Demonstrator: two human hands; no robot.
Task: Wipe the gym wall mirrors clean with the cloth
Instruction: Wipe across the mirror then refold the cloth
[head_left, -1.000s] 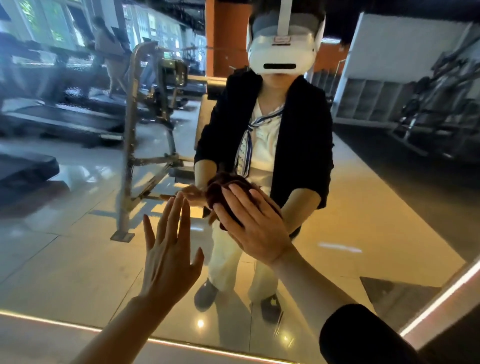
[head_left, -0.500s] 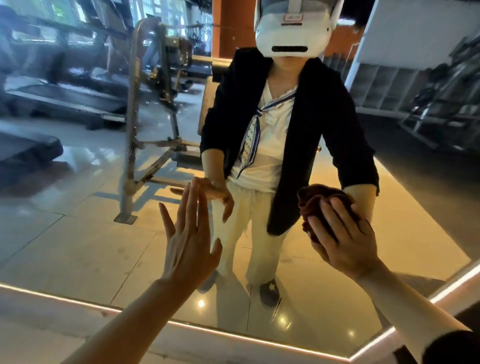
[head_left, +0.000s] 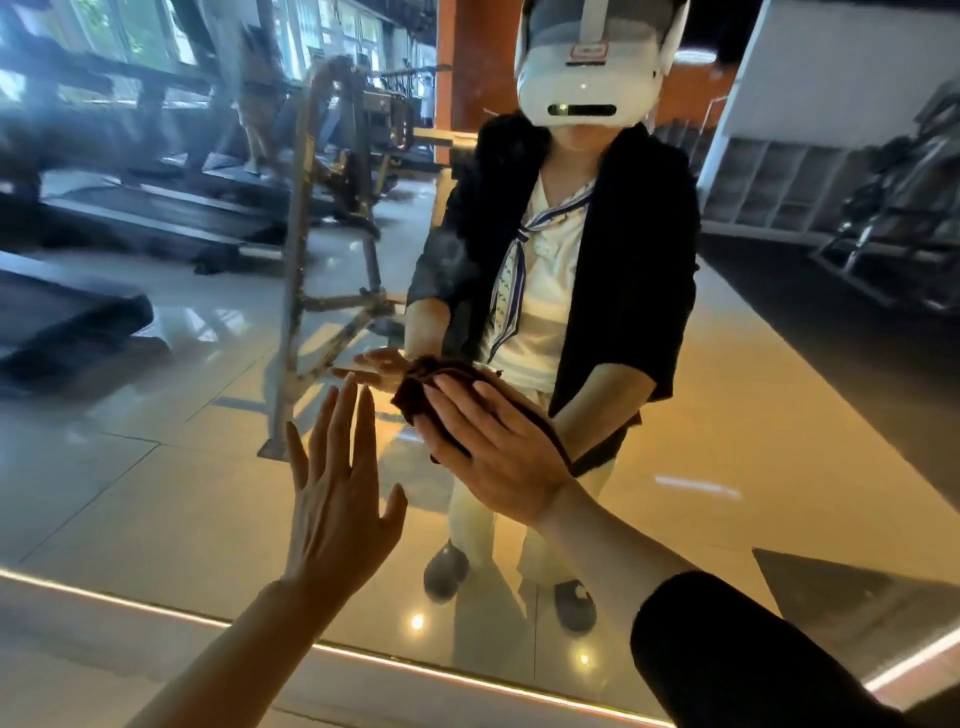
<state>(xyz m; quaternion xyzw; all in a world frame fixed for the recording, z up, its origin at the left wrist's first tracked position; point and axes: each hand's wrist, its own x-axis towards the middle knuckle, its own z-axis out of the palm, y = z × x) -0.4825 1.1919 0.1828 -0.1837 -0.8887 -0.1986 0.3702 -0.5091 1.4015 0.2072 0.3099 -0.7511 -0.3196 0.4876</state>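
Observation:
The wall mirror (head_left: 156, 493) fills the view and reflects me and the gym behind. A dark brown cloth (head_left: 415, 387) is bunched against the glass at the centre. My right hand (head_left: 493, 452) lies flat over the cloth with straight fingers and presses it onto the mirror. My left hand (head_left: 337, 499) is just left of it, fingers straight and spread, palm towards the glass; whether it touches the mirror is unclear. A hazy smear shows on the glass around the reflected sleeve.
A lit strip (head_left: 363, 657) runs along the mirror's lower frame and up its right edge (head_left: 914, 670). In the reflection stand treadmills (head_left: 156, 218), a metal rack (head_left: 301, 260), an orange pillar (head_left: 467, 62) and white shelving (head_left: 769, 176).
My right hand has swept the cloth back left across the glass, from the right side to the centre beside my left hand. My left hand stays in about the same place.

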